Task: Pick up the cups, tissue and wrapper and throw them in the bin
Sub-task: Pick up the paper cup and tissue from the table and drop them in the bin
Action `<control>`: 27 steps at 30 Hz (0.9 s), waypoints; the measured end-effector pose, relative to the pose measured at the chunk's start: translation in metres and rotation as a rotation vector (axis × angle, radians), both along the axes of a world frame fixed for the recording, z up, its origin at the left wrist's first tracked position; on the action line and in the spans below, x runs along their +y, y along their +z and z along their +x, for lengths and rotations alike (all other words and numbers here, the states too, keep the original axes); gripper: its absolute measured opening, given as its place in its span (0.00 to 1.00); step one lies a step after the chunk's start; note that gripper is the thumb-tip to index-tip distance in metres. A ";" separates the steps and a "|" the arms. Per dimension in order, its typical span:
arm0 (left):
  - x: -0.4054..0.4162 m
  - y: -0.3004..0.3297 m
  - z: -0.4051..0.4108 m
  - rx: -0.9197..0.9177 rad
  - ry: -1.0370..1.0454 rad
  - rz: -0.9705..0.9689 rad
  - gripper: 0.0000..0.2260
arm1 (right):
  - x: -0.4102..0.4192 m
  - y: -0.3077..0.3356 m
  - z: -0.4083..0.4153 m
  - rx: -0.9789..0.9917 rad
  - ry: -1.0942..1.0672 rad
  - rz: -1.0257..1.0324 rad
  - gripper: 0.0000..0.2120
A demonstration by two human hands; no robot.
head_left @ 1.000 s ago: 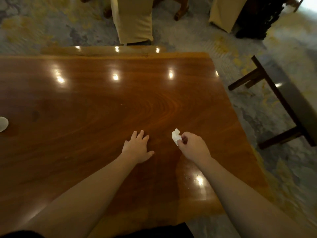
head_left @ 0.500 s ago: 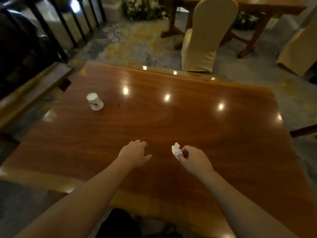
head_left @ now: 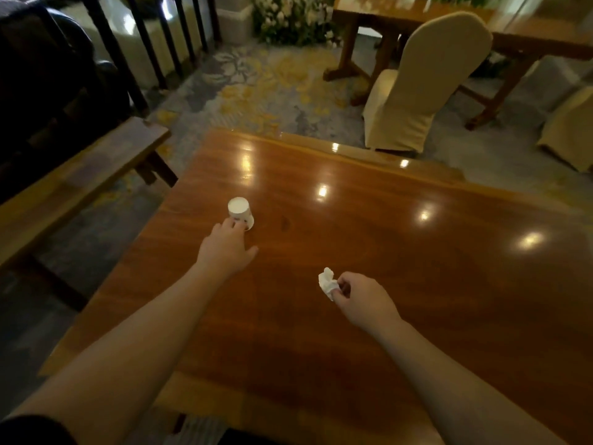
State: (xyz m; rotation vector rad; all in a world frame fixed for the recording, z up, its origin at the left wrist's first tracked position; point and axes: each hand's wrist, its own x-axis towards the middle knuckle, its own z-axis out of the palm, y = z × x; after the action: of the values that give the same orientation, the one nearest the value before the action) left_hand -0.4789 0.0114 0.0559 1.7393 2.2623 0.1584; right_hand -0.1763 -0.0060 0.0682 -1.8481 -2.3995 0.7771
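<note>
A white paper cup (head_left: pixel 239 211) stands upside down on the glossy wooden table (head_left: pixel 401 261), near its left edge. My left hand (head_left: pixel 226 247) reaches out just below the cup, fingertips touching its lower rim, fingers apart and not closed around it. My right hand (head_left: pixel 361 298) hovers over the middle of the table and pinches a crumpled white tissue (head_left: pixel 327 282) between thumb and fingers. No bin or wrapper is in view.
A wooden bench (head_left: pixel 80 175) runs along the table's left side, with dark railing posts (head_left: pixel 134 53) behind it. A cream-covered chair (head_left: pixel 423 85) stands past the far edge, before another wooden table (head_left: pixel 519 36). Patterned carpet covers the floor.
My head has turned left, bringing the cup nearer the centre of view. My left hand has stretched forward to the cup. My right hand still holds the tissue.
</note>
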 end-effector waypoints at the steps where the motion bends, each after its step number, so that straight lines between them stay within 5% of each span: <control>1: 0.012 -0.003 -0.015 0.028 -0.016 -0.004 0.29 | 0.003 0.000 -0.015 -0.008 -0.005 -0.003 0.09; 14: 0.124 -0.032 -0.065 -0.031 -0.176 -0.187 0.34 | 0.038 0.005 -0.096 -0.028 -0.062 0.031 0.09; 18: 0.118 -0.033 -0.066 -0.024 -0.167 -0.154 0.25 | 0.041 0.009 -0.093 -0.014 -0.072 0.064 0.09; 27: 0.040 0.000 -0.044 -0.007 -0.153 -0.022 0.29 | 0.016 0.018 -0.061 0.036 -0.039 0.098 0.11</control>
State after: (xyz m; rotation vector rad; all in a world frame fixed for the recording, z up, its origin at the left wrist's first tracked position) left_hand -0.5230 0.0513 0.0557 1.8881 2.1072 0.1067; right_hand -0.2377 0.0097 0.0859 -1.8224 -2.3271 0.6712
